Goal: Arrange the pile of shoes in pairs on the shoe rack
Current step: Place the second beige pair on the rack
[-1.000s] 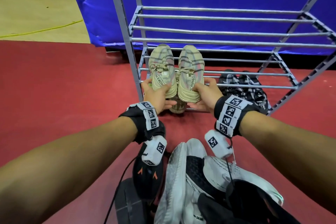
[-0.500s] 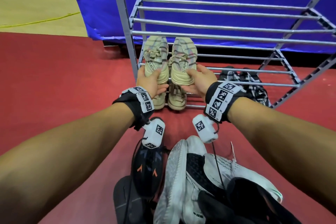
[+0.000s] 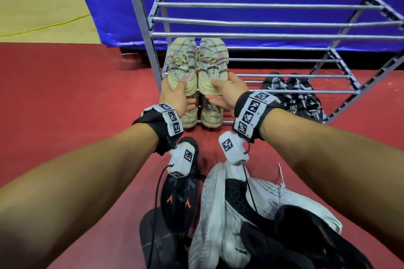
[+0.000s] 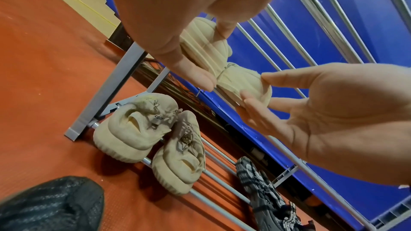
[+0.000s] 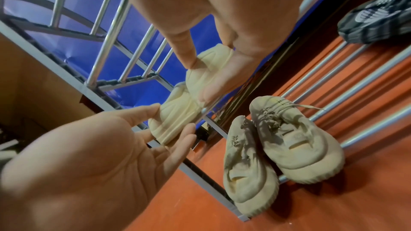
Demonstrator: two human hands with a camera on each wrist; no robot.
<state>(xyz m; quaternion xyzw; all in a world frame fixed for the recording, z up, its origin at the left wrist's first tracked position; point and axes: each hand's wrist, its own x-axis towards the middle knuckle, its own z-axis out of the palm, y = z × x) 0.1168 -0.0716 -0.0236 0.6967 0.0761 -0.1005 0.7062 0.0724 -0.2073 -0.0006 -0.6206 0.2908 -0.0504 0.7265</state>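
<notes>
A pair of cream sneakers with grey and pink stripes lies side by side on the middle shelf of the grey shoe rack (image 3: 262,35), toes to the back. At the heel of the left sneaker (image 3: 182,65) is my left hand (image 3: 178,94), thumb on top and straight fingers below. My right hand (image 3: 220,93) touches the heel of the right sneaker (image 3: 213,63) the same way. In the wrist views both palms are spread, with only the fingertips on the ribbed heels (image 4: 244,83) (image 5: 175,117).
A plain beige pair (image 3: 201,113) sits on the bottom shelf at the left, and a black-and-white patterned pair (image 3: 293,94) at the right. The pile of black and white shoes (image 3: 229,214) lies on the red floor beneath my forearms. The top shelf holds nothing.
The striped pair has slid further back on the middle shelf. Both hands have loosened from gripping the heels to straight fingers just touching them.
</notes>
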